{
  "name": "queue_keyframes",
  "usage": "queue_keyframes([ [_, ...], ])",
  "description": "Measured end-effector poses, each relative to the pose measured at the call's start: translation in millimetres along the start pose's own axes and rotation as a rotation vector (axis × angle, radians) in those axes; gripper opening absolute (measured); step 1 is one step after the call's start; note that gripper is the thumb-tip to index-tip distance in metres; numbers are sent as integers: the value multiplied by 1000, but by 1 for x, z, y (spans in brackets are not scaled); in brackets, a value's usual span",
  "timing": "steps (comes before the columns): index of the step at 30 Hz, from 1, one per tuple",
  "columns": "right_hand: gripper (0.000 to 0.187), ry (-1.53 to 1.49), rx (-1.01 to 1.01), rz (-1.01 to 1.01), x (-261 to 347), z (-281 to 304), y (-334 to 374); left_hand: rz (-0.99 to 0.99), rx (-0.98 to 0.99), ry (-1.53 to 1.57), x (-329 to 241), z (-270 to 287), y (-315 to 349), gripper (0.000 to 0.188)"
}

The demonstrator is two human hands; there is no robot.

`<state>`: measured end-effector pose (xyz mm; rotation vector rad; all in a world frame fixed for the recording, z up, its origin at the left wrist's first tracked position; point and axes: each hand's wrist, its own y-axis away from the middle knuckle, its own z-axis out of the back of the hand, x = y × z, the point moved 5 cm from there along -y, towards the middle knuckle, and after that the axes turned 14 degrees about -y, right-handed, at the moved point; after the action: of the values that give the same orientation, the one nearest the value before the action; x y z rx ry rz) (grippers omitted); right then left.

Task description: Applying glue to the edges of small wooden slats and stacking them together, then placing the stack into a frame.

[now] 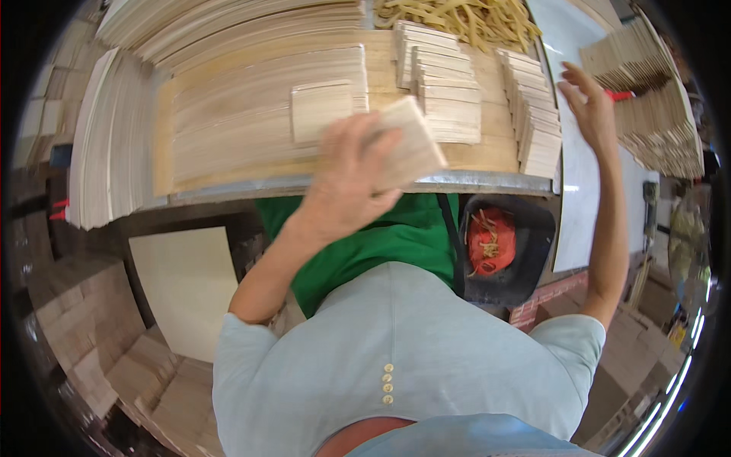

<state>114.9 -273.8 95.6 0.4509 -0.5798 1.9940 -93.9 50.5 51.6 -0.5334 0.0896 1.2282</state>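
My left hand (349,179) grips a small stack of thin rectangular wooden veneer pieces (415,145) just above the near edge of the workbench (472,181). The hand and the pieces are blurred. My right hand (590,103) is raised with fingers spread at the bench's right end, holding nothing, close to a fanned row of small wooden pieces (537,114). More short stacks of wooden pieces (445,87) lie in the middle of the bench, and one loose square piece (320,110) rests on long veneer sheets (259,107).
A heap of pale wood shavings (464,19) lies at the bench's far side. A dark bin (525,263) holding a red container stands below the bench on the right. Stacked veneer (103,145) sits at left, another stack (655,99) at right. A pale board (186,289) leans below.
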Motion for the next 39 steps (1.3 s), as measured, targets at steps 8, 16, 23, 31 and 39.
queue_keyframes([
  [8, 29, -468, 248, -406, 78, -88, 122, -260, -61, -42, 1, -27, -52, 77],
  [16, 25, -465, 164, -587, 40, -175, 241, -272, -157, -162, -4, -54, -71, 75],
  [23, 25, -486, 254, -1291, -95, -331, 449, 490, -132, 350, 53, -11, 129, 22],
  [31, 24, -262, 534, -1324, -109, -330, 414, 1639, 426, 399, 156, -181, 455, 40],
  [39, 24, -216, 627, -1342, -116, -328, 350, 1871, 408, 440, 163, -153, 449, 40],
])
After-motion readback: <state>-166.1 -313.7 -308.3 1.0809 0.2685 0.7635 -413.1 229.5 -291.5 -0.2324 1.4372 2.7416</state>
